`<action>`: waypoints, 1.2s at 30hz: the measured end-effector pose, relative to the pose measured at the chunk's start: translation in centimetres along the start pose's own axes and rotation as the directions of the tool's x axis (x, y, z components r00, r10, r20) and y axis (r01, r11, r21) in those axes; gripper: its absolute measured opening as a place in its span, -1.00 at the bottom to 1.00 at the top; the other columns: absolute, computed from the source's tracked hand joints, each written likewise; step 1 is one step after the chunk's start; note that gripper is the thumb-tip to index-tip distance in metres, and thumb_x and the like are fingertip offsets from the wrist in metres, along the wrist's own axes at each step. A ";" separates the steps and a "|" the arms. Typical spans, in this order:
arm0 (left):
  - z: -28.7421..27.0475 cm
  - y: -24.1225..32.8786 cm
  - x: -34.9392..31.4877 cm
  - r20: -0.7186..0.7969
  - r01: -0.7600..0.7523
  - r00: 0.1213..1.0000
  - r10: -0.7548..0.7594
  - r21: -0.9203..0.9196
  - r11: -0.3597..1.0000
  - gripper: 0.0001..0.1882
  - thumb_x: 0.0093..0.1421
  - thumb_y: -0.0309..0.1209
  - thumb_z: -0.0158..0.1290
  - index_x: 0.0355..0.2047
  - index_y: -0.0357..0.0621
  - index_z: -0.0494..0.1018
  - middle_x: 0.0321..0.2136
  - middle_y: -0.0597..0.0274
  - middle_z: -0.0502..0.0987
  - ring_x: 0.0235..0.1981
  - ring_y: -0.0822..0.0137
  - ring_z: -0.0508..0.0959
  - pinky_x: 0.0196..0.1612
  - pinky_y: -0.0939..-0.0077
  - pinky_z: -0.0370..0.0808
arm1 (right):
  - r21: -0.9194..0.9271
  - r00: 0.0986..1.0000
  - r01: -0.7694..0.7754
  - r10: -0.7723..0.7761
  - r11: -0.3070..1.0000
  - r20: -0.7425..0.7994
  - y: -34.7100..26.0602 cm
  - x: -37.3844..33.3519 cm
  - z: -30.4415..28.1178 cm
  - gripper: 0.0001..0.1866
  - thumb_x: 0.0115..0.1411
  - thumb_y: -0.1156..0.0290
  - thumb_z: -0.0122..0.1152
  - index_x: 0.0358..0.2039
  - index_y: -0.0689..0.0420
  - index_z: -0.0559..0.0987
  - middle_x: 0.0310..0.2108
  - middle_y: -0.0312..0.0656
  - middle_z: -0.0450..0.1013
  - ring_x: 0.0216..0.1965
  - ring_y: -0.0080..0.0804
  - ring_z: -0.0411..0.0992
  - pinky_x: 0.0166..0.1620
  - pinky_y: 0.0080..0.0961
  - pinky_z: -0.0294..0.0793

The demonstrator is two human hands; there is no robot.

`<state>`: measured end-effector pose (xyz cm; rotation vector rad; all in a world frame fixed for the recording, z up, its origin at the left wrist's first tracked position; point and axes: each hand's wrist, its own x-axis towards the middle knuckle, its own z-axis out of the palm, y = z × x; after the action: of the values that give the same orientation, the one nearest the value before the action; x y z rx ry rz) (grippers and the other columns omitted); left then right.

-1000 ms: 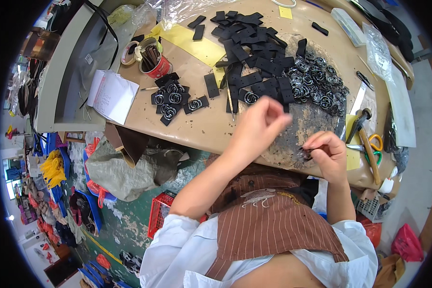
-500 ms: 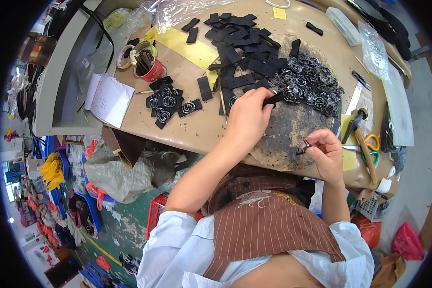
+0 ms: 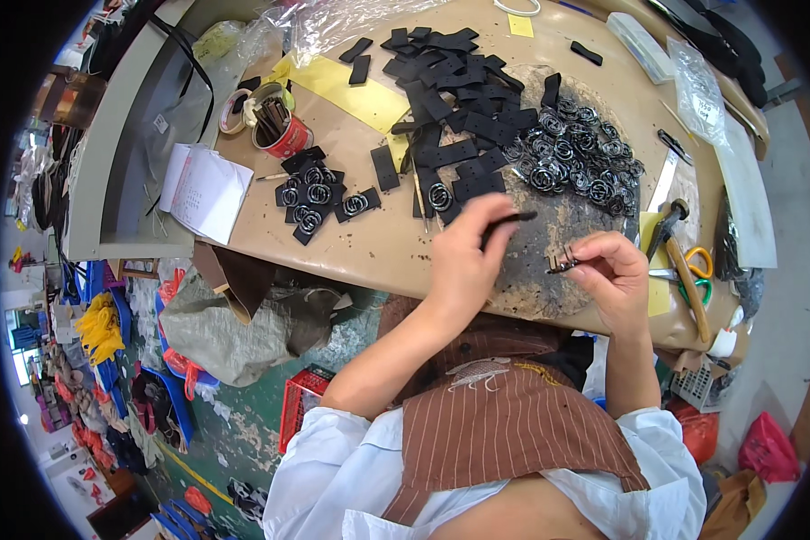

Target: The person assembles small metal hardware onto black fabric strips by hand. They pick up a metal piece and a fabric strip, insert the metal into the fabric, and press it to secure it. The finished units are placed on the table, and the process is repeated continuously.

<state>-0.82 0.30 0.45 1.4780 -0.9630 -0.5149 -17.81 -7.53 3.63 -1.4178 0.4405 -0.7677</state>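
Note:
My left hand [image 3: 464, 256] pinches a short black strap [image 3: 516, 218] above the near side of a dark, worn round board [image 3: 535, 292]. To its right, my right hand [image 3: 616, 274] grips a small dark metal buckle [image 3: 562, 262] between thumb and fingertips. Strap and buckle are apart. Beyond my hands, many shiny buckles with rings [image 3: 580, 148] are heaped on the board. Left of that heap lies a loose pile of flat black strap pieces [image 3: 450, 85]. Straps with buckles set on them [image 3: 313, 193] form a small group further left.
A red tin [image 3: 288, 137] of dark sticks and an open notebook [image 3: 205, 193] are at the left. Beside my right hand lie a hammer [image 3: 684, 279] and scissors [image 3: 700, 264]. Yellow card [image 3: 351, 88] and plastic bags [image 3: 700, 94] lie toward the back.
My left hand has drawn back from the strap pile toward me, bringing a black strap. My right hand has shifted slightly, still with the buckle.

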 end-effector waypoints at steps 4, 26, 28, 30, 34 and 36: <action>-1.5 3.0 0.1 0.278 0.341 0.936 -0.218 -0.554 0.759 -0.79 0.20 -0.58 -0.04 -0.13 -0.33 0.34 -0.23 0.13 0.53 -0.24 0.49 0.52 -0.15 0.62 0.46 | 0.025 0.975 0.171 -0.173 0.985 0.136 -2.2 0.3 1.2 -0.76 -0.11 0.76 0.26 -0.37 0.27 0.52 -0.40 -0.10 0.49 -0.33 -0.38 0.49 -0.23 -0.53 0.48; -2.2 5.7 -3.4 0.335 0.438 0.891 -0.307 -0.454 0.776 -0.69 0.25 -0.55 -0.11 0.01 -0.34 0.33 -0.33 0.30 0.52 -0.33 0.64 0.42 -0.30 0.75 0.39 | -0.189 0.997 0.064 -0.053 0.980 0.061 -1.9 0.3 2.2 -0.77 -0.14 0.74 0.29 -0.41 0.22 0.58 -0.40 -0.19 0.44 -0.34 -0.48 0.42 -0.30 -0.63 0.38; -2.1 5.5 -3.6 0.327 0.404 0.903 -0.278 -0.432 0.806 -0.70 0.25 -0.55 -0.12 0.00 -0.34 0.34 -0.32 0.30 0.52 -0.33 0.65 0.42 -0.30 0.75 0.39 | -0.206 0.996 0.056 -0.040 0.977 0.081 -1.9 0.3 2.3 -0.77 -0.13 0.74 0.28 -0.41 0.22 0.58 -0.40 -0.19 0.44 -0.35 -0.49 0.41 -0.30 -0.63 0.38; -2.2 5.5 -3.7 0.333 0.395 0.905 -0.266 -0.418 0.818 -0.70 0.25 -0.55 -0.12 -0.01 -0.35 0.35 -0.31 0.30 0.52 -0.32 0.64 0.42 -0.28 0.75 0.39 | -0.212 0.996 0.032 -0.013 0.977 0.089 -2.0 0.3 2.3 -0.78 -0.13 0.75 0.27 -0.41 0.23 0.58 -0.40 -0.20 0.43 -0.35 -0.51 0.41 -0.31 -0.63 0.38; -2.4 5.6 -3.8 0.343 0.374 0.908 -0.241 -0.404 0.834 -0.70 0.25 -0.56 -0.12 0.00 -0.35 0.35 -0.28 0.26 0.52 -0.30 0.61 0.44 -0.24 0.74 0.40 | -0.144 0.995 -0.059 0.069 0.988 0.068 -2.3 0.3 2.6 -0.80 -0.08 0.75 0.24 -0.40 0.26 0.57 -0.36 -0.20 0.43 -0.34 -0.54 0.40 -0.30 -0.65 0.39; -2.3 5.4 -3.9 0.331 0.329 0.921 -0.206 -0.375 0.867 -0.69 0.24 -0.56 -0.10 0.00 -0.34 0.35 -0.27 0.23 0.53 -0.30 0.60 0.46 -0.24 0.73 0.41 | -0.088 0.992 -0.102 0.107 0.991 0.061 -2.4 0.3 2.6 -0.80 -0.06 0.74 0.23 -0.36 0.28 0.55 -0.34 -0.21 0.42 -0.34 -0.57 0.39 -0.29 -0.67 0.39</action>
<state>-2.59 5.27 5.17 1.1597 -0.7931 -1.0966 -16.31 -5.83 6.32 -1.4821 0.4972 -0.6223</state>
